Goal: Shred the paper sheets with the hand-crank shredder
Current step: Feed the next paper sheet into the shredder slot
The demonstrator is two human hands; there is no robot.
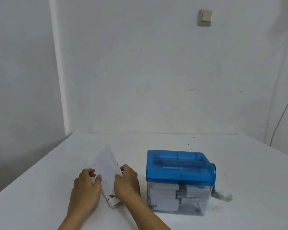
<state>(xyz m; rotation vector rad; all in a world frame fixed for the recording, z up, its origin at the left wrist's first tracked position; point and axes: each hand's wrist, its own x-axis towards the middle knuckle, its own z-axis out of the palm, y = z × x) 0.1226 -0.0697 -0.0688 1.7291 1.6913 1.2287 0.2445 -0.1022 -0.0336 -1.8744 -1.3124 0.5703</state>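
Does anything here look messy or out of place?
Nothing looks broken. The shredder's clear bin is crammed with paper pieces almost to the blue lid, and dark specks dot the table beside the crank. The paper sheets lie at an angle.

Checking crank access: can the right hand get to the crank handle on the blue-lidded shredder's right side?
Probably yes, once it lets go. The right hand grips the white printed paper sheets left of the blue-lidded clear plastic shredder; the translucent crank handle juts over white table, nothing blocking it.
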